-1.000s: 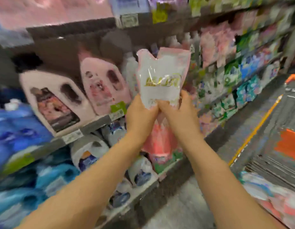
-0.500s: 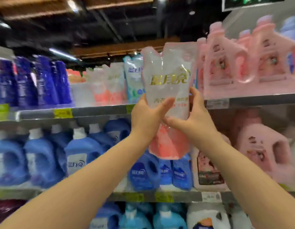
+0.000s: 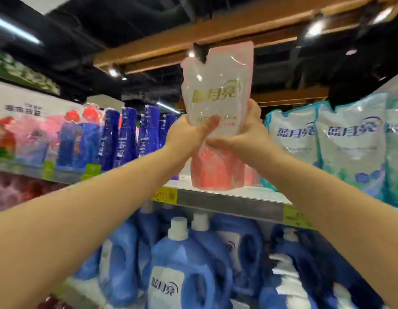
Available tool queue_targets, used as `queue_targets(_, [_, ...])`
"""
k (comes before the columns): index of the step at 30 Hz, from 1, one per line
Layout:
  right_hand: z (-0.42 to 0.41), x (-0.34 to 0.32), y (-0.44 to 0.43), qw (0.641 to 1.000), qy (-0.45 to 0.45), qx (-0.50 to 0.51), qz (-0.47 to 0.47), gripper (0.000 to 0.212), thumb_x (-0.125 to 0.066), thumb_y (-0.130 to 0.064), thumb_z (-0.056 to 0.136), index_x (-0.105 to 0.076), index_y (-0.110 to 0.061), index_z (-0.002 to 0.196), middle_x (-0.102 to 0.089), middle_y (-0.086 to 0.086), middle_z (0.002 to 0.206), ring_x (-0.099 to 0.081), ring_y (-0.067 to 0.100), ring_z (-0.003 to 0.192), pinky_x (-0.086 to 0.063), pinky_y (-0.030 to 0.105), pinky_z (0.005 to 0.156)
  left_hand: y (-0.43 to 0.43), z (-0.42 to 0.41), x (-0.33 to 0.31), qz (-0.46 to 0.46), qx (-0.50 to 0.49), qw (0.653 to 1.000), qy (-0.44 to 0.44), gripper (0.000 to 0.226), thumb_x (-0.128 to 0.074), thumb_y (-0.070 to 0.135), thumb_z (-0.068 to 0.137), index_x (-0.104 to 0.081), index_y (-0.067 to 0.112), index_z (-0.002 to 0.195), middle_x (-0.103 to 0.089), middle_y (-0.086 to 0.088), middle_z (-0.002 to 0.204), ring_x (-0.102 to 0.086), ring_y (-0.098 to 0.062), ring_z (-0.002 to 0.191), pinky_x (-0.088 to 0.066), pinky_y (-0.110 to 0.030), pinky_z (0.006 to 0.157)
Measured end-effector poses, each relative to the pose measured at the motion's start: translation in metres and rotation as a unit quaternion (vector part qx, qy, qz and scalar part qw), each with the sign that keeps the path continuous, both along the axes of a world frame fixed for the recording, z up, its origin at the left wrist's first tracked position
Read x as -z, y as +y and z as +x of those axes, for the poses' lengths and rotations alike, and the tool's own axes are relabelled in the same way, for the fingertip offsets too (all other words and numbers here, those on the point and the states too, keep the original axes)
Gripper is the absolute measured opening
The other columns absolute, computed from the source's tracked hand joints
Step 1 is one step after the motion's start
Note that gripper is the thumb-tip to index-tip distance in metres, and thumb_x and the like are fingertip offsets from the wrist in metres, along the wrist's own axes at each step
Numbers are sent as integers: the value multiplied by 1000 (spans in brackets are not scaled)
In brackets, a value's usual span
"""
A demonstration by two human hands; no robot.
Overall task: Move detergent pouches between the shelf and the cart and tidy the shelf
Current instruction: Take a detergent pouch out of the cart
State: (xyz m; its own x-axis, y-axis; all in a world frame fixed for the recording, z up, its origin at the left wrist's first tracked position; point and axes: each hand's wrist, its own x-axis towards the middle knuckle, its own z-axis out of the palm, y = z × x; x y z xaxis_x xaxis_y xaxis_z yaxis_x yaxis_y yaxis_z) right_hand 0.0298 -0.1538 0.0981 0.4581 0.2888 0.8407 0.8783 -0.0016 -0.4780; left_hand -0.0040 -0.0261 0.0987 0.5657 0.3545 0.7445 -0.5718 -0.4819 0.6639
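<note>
A white and pink detergent pouch with gold lettering stands upright, held up in front of me. My left hand grips its left side, thumb across the front. My right hand grips its right side. The pouch's pink bottom hangs at the front edge of the top shelf, in a gap between blue bottles and teal pouches. Whether it touches the shelf board cannot be told. The cart is out of sight.
Teal and white pouches stand in a row on the top shelf to the right. Tall dark blue bottles and pink packs fill its left part. Large blue detergent jugs crowd the shelf below.
Both hands have lifted the pouch from chest height up to the top shelf. My view has swung from the aisle and cart to the upper shelf.
</note>
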Motion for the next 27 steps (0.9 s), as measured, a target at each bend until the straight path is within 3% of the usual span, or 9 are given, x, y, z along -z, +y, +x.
queue_targets(3, [26,-19,38,999,-23,42,-15,87,-81,-18,68,-24,-21,133,-43,-22,89,-49,-6,75,-44,10,60,41,24,-20,24,5,999,42,50,-63,49,79,-58,17,117,-66,-1,105,-64,-18,93,-55,-28,75])
queue_targets(5, [43,-30,61,995,-44,80,-27,86,-81,-17,67,-25,-19,133,-42,-20,90,-50,-2,76,-47,14,63,68,37,-33,41,78,990,114,34,-60,43,85,-58,22,111,-67,3,104,-64,-16,94,-52,-26,73])
queue_targets(8, [74,-36,89,991,-43,120,-35,87,-82,-14,66,-26,-16,131,-37,-20,92,-47,4,96,-50,24,86,105,62,-43,61,166,963,202,29,-61,24,87,-57,21,115,-66,3,104,-62,-13,96,-48,-26,70])
queue_targets(12, [111,-23,117,992,44,107,-49,83,-81,-8,68,-25,-20,129,-41,-17,96,-46,6,102,-50,27,88,134,108,-37,53,143,960,235,39,-63,12,85,-55,17,123,-65,-2,112,-59,-20,106,-46,-35,82])
queue_targets(17, [152,-8,136,976,144,141,-78,89,-79,-6,71,-18,-19,135,-50,3,122,-53,22,118,-49,30,90,144,160,-16,13,120,951,286,37,-67,9,82,-58,14,118,-65,-6,110,-58,-24,107,-47,-35,82])
queue_targets(21, [175,-5,137,954,192,195,-122,102,-78,-16,74,-5,-15,146,-47,6,134,-53,23,119,-48,30,92,141,191,-14,1,106,942,319,31,-65,6,83,-59,11,113,-65,-10,110,-58,-26,106,-49,-38,90])
queue_targets(27, [206,-7,133,910,252,262,-200,114,-78,-27,74,9,-15,147,-43,12,136,-52,28,117,-50,33,93,139,225,-15,10,105,933,343,31,-63,7,85,-59,8,116,-64,-12,111,-60,-28,104,-50,-36,84])
